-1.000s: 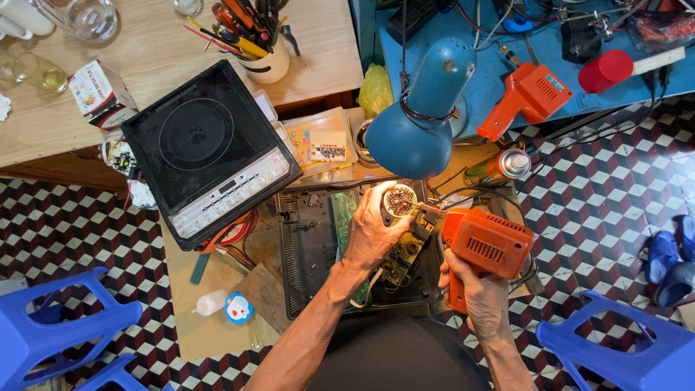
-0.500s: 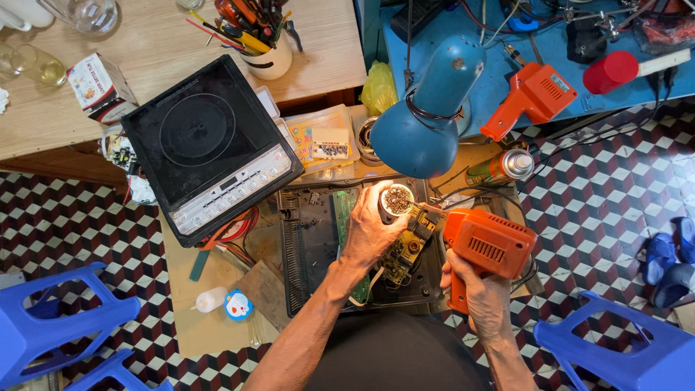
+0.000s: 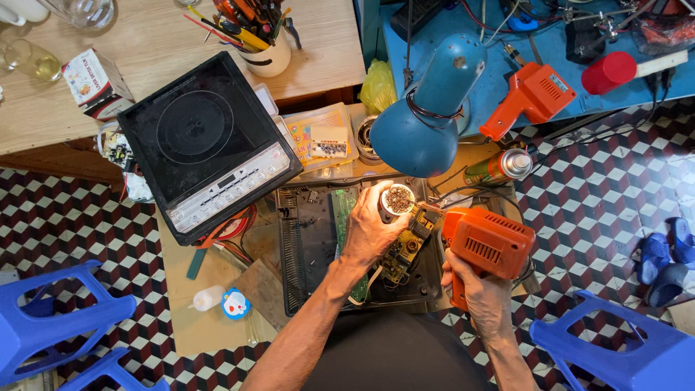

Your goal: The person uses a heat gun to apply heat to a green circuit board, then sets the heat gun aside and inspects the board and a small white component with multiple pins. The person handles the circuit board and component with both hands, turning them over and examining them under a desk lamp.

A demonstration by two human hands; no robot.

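Small round tin (image 3: 397,200) of metal shavings (looks like tip-cleaning wool, hard to be sure) sits over the opened appliance chassis (image 3: 304,246), under the blue desk lamp (image 3: 427,123) and lit by it. Left hand (image 3: 373,230) wraps the tin from below, fingers (image 3: 362,210) curled round its side, closed on it. Right hand (image 3: 481,293) grips the handle of an orange soldering gun (image 3: 486,246), fingers closed round the grip, tip pointing left and touching or just beside the tin's rim; can't tell which.

Below the tin: a yellowish circuit board (image 3: 407,246) with components, inside the black chassis. A green board strip (image 3: 344,206) lies left of the hand.

Chassis lies on a low brown work surface (image 3: 188,318) on the checkered floor (image 3: 594,188). Left of it: a black induction cooktop (image 3: 206,145), tilted, overhanging the wooden tabletop (image 3: 145,51). Near the bottom-left corner of the work surface: white glue bottle (image 3: 208,297), small blue-white round thing (image 3: 235,304).

Above: clear plastic parts box (image 3: 322,137), spray can (image 3: 499,166), second orange soldering gun (image 3: 532,98) on the blue tabletop (image 3: 492,29), red cylinder (image 3: 609,72). Mug of tools (image 3: 264,43) near the wooden tabletop's right edge. Blue plastic stools (image 3: 43,318) at both lower corners.
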